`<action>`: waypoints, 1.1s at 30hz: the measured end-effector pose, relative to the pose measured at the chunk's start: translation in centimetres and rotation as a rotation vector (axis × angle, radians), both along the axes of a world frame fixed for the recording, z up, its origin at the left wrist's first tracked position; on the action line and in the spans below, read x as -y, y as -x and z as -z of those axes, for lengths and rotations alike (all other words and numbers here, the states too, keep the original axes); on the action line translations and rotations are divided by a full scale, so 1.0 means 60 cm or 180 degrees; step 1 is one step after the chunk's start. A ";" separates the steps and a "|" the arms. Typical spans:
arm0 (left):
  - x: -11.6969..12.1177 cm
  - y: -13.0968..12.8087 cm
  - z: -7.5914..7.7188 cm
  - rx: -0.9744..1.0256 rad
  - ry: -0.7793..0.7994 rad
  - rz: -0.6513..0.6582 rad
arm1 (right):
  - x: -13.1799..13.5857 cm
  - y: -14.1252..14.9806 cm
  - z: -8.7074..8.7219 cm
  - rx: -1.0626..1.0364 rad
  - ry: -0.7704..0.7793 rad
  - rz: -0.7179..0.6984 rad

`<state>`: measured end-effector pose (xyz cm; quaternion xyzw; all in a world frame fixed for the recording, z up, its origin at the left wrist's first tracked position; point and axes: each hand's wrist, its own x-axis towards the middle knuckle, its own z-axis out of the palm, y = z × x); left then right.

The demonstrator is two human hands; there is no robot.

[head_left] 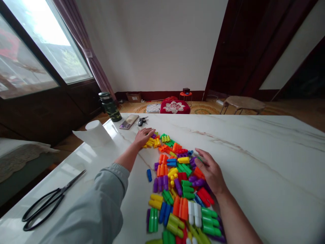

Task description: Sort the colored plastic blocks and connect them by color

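A long heap of bright plastic toy building pieces [182, 169], many shaped like joined tubes, runs down the white marbled table. At its far left end, my left hand [144, 137] lies flat with fingers stretched over some yellow pieces [151, 143]; its fingertips partly cover them. My right hand [210, 171] rests along the heap's right edge, thumb and fingers apart, next to orange [199, 173] and purple pieces. Nothing shows gripped in either hand. One blue piece [149, 175] lies apart on the left side of the heap.
Black-handled scissors [59, 195] lie on the left of the table [266, 162]. Along its left and far edges are a white paper roll [98, 134], a camouflage thermos [110, 107], a phone [129, 122] and keys [142, 121]. Stools [243, 102] stand beyond.
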<state>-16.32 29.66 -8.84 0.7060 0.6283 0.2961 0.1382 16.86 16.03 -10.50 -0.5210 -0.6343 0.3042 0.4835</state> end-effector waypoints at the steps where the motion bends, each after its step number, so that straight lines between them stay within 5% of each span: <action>1: -0.002 -0.012 0.001 0.0041 0.0022 0.0270 | 0.000 0.001 -0.001 0.0153 -0.0067 -0.0077; 4: -0.001 -0.051 0.001 0.0181 0.0106 0.0953 | 0.001 0.004 -0.004 0.0481 -0.0156 -0.0258; 11: 0.027 -0.137 -0.001 0.0732 0.0243 0.1639 | 0.002 0.006 -0.011 0.0491 -0.0033 -0.0159; 18: 0.058 -0.170 0.001 0.1297 0.0529 0.1435 | 0.000 -0.001 -0.015 -0.0040 0.0015 0.0259; 22: 0.016 -0.187 0.002 0.1077 -0.0239 0.1080 | 0.001 -0.004 -0.015 -0.0057 -0.0039 0.0717; 25: -0.024 -0.211 -0.002 0.0571 0.0148 0.1088 | 0.001 -0.004 -0.015 -0.0153 -0.0146 0.0753; 31: -0.041 -0.259 -0.020 -0.0014 0.0592 0.2420 | -0.005 -0.004 -0.005 -0.0095 -0.0045 0.0812; 33: -0.030 -0.263 -0.028 0.0030 0.0787 0.2515 | -0.007 -0.003 -0.004 -0.0017 0.0037 0.0715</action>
